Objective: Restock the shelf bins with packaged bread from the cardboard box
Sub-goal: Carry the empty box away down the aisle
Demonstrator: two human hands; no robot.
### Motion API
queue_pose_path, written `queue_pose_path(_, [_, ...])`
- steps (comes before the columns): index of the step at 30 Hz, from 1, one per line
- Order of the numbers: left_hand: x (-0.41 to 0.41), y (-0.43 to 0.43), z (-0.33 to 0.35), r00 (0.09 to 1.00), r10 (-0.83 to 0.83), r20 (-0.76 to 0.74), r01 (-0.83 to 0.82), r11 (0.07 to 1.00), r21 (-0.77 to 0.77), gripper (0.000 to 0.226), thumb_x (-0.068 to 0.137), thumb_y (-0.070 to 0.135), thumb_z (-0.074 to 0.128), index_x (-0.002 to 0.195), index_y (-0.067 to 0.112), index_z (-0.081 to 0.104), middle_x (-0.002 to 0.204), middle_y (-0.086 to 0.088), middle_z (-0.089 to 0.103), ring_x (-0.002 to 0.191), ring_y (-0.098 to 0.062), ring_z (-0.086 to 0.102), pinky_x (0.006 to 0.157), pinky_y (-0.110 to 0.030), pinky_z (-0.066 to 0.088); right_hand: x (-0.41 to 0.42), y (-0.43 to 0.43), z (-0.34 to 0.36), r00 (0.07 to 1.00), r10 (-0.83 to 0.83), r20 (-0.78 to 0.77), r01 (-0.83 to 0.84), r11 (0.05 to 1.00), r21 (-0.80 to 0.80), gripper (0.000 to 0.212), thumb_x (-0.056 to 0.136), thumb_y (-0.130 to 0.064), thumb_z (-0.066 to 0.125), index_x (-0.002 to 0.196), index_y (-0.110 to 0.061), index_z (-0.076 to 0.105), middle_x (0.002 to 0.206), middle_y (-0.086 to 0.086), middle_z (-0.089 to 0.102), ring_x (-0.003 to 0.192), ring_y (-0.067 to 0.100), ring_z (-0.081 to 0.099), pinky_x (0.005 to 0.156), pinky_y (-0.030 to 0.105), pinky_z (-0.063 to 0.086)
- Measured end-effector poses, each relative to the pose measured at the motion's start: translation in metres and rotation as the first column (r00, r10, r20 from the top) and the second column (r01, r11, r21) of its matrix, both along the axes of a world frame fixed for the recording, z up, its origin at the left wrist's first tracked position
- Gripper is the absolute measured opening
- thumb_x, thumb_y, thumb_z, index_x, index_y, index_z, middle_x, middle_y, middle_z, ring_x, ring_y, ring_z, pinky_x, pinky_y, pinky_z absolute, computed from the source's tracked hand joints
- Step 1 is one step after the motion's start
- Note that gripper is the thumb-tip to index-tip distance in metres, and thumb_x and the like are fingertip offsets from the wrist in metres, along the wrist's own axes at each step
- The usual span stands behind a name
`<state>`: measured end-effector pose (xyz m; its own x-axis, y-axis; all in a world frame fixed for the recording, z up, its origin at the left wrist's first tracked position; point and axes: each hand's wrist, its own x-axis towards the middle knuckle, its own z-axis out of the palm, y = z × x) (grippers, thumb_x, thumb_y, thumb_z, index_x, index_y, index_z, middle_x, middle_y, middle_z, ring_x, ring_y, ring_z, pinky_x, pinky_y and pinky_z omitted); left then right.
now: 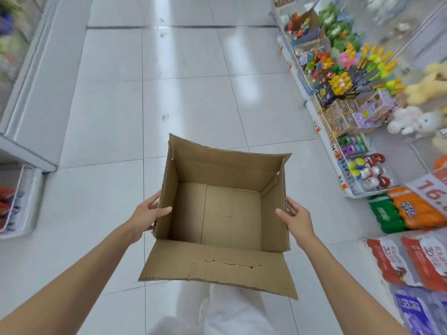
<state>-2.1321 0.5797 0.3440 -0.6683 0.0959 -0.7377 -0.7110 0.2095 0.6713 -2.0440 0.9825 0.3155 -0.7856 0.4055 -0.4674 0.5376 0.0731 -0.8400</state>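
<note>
Holding cardboard box (229, 213) upright, opening upward

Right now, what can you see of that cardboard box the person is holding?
The cardboard box is plain brown corrugated board, open at the top and empty, with fold seams showing on its bare bottom. The far flap stands up. The near flap folds out toward the person and has a ragged tear along it. It is held roughly level over the white tiled floor. The left hand grips its left wall and the right hand its right wall, thumbs inside the rim.
</note>
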Motion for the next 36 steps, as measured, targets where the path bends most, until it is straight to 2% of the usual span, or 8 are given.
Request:
queue_pose_path(7, [-0.235,0.018,-0.002,1.000,0.010,0.027,-0.010,1.000,0.006,0.072,0.085,0.021,0.074,0.144,0.044,0.038,0.145,0.008,0.045,0.125,-0.018,0.049,0.106,-0.047,0.036,-0.239,0.030,-0.013,0.999,0.034,0.031,-0.033,0.999,-0.036,0.067,0.084,-0.010,0.074,0.144,-0.012,0.045,0.145,0.000,0.050,0.134,0.012,0.046,0.112,0.044,0.039])
queue_pose_path(11, [-0.364,0.032,0.010,1.000,0.022,0.010,-0.022,1.000,0.012,0.072,0.088,0.017,0.070,0.147,0.038,0.035,0.146,0.004,0.040,0.120,-0.015,0.043,0.096,-0.040,0.033,-0.373,0.040,0.005,0.999,0.031,0.022,-0.031,0.999,-0.018,0.067,0.085,-0.008,0.073,0.145,-0.011,0.043,0.146,0.000,0.048,0.134,0.013,0.045,0.113,0.042,0.038])
queue_pose_path(13, [-0.429,0.037,0.009,1.000,0.029,0.005,-0.029,1.000,0.007,0.073,0.088,0.018,0.071,0.148,0.037,0.035,0.151,0.001,0.038,0.127,-0.019,0.043,0.100,-0.042,0.035,-0.441,0.046,0.011,0.999,0.042,0.003,-0.042,0.999,-0.005,0.066,0.086,-0.007,0.072,0.145,-0.010,0.042,0.145,0.000,0.048,0.135,0.013,0.043,0.114,0.041,0.037])
queue_pose_path(15, [-0.496,0.042,0.005,1.000,0.029,0.007,-0.029,1.000,0.007,0.072,0.088,0.018,0.071,0.147,0.038,0.036,0.148,0.003,0.042,0.123,-0.020,0.046,0.103,-0.046,0.038,-0.508,0.054,0.010,0.999,0.038,0.006,-0.038,0.999,-0.008,0.065,0.086,-0.008,0.072,0.145,-0.011,0.044,0.145,-0.001,0.049,0.136,0.013,0.043,0.113,0.041,0.037])
queue_pose_path(20, [-0.670,0.068,-0.001,1.000,0.022,0.009,-0.022,0.999,0.034,0.069,0.090,0.016,0.068,0.148,0.035,0.035,0.127,0.008,0.045,0.111,-0.015,0.043,0.091,-0.039,0.031,-0.671,0.080,-0.006,0.999,0.033,0.021,-0.033,0.999,-0.019,0.066,0.081,-0.019,0.077,0.141,-0.018,0.049,0.140,-0.005,0.056,0.130,0.011,0.050,0.110,0.045,0.042])
queue_pose_path(25, [-0.838,0.098,0.015,0.999,-0.035,0.011,0.035,0.999,0.009,0.072,0.090,0.015,0.069,0.148,0.036,0.034,0.149,0.001,0.040,0.113,-0.016,0.044,0.093,-0.040,0.034,-0.816,0.096,0.010,0.998,-0.068,0.009,0.068,0.998,-0.011,0.065,0.086,-0.010,0.072,0.144,-0.014,0.044,0.144,-0.002,0.050,0.134,0.013,0.045,0.113,0.042,0.038])
queue_pose_path(30, [-0.996,0.144,0.012,0.997,-0.078,-0.002,0.078,0.997,-0.007,0.069,0.090,0.013,0.068,0.145,0.039,0.038,0.125,0.008,0.053,0.105,-0.017,0.053,0.088,-0.038,0.036,-0.950,0.139,-0.001,0.994,-0.108,0.007,0.109,0.993,-0.038,0.065,0.084,-0.013,0.075,0.143,-0.017,0.047,0.140,-0.003,0.055,0.130,0.014,0.050,0.110,0.047,0.042])
queue_pose_path(36, [-1.178,0.212,-0.008,0.992,-0.121,0.022,0.121,0.993,-0.009,0.071,0.089,0.017,0.069,0.147,0.040,0.035,0.136,0.008,0.048,0.114,-0.018,0.049,0.093,-0.041,0.037,-1.126,0.206,-0.013,0.991,-0.131,-0.007,0.130,0.988,-0.084,0.064,0.086,-0.008,0.072,0.144,-0.014,0.045,0.142,-0.002,0.053,0.132,0.015,0.049,0.111,0.046,0.040])
